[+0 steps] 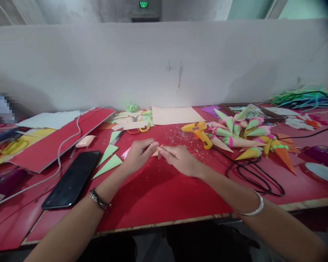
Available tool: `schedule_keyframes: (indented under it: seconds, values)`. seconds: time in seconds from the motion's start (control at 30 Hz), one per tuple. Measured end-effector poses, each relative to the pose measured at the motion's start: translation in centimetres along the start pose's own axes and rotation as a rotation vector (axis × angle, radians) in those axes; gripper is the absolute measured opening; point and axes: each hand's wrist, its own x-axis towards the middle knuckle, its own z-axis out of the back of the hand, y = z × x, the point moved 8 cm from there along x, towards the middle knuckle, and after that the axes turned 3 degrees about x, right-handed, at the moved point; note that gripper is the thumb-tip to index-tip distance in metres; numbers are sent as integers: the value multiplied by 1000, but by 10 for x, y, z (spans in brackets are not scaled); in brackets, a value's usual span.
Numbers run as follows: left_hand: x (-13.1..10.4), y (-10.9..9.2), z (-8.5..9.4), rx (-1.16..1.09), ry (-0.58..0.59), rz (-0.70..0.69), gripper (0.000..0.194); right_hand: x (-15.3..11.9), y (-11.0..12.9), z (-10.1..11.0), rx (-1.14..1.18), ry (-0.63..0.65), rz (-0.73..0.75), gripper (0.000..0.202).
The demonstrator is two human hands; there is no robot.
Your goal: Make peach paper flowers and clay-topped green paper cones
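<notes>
Over the middle of the red table, my left hand (140,153) and my right hand (179,158) meet with fingers pinched on a small piece of peach paper (157,151). Much of that piece is hidden behind the fingertips. Left of my left hand lie green paper triangles (109,166) and a bit of shiny pink paper (125,154). A yellow glue gun (199,133) rests beyond my right hand, beside a pile of paper cones (235,133) in green, pink and yellow with bright trim.
A black phone (72,180) lies at the left, near a red board (62,140) crossed by a white cable (60,149). Scissors (144,128), paper scraps and a peach sheet (176,115) lie at the back. Black cord (251,174) coils at the right. A white partition (125,65) stands behind.
</notes>
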Motion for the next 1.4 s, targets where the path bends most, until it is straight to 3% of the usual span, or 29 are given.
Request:
schedule_keyframes:
  seconds: [0.2, 0.4, 0.57, 0.8, 1.1, 1.4]
  values:
    - [0, 11, -2, -153, -88, 180, 39, -1, 5, 6, -246, -88, 103, 37]
    - [-4, 24, -14, -368, -42, 343, 42, -1, 0, 5, -659, -91, 23, 41]
    - [-6, 30, -23, -523, 11, 415, 44, -1, -3, 2, -779, -86, 39, 44]
    - [-6, 26, -21, -476, -8, 423, 43, 0, -2, 4, -718, -110, 0, 40]
    - [3, 33, 7, -78, -133, 220, 32, 2, -16, 7, -458, -117, -78, 29]
    - [1, 58, 44, -214, -396, 286, 16, 7, -35, 26, -321, -252, -74, 29]
